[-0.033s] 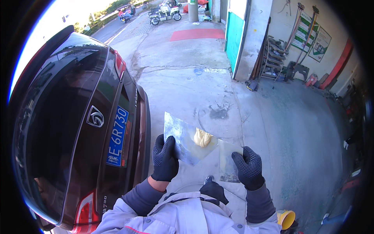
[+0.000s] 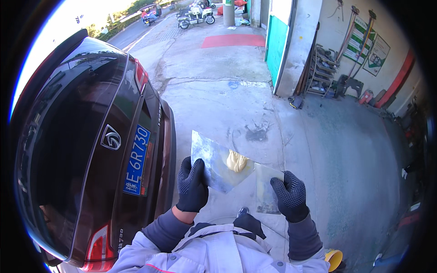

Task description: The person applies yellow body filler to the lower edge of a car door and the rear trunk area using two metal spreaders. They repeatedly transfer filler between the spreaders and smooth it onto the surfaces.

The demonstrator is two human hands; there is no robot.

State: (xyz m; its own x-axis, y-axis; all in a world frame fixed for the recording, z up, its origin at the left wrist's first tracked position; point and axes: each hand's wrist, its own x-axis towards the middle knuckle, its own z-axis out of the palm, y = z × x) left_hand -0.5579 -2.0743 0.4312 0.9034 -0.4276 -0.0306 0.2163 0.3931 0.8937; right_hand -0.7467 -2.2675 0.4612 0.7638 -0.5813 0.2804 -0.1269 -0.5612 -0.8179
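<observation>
In the head view, my left hand [image 2: 191, 185], in a black dotted glove, is closed on the left edge of a metal spreading plate [image 2: 213, 170]. A lump of cream-coloured paste [image 2: 236, 161] lies on that plate, near its right side. My right hand [image 2: 289, 198], gloved alike, grips a smaller thin spreader blade [image 2: 265, 198] by its upper right part, thumb on top. The blade hangs just right of the larger plate, its top corner close to or touching the plate's edge; I cannot tell which.
A dark maroon car's rear [image 2: 91, 150] fills the left side. A yellow bucket [image 2: 333, 259] is at lower right. Ahead are a red mat [image 2: 232, 41], parked scooters [image 2: 195, 18] and a green door [image 2: 275, 50]. A metal rack [image 2: 321, 73] stands against the right wall.
My hands and what they hold look the same. The view has shifted very slightly, so the background sits a little lower and farther right.
</observation>
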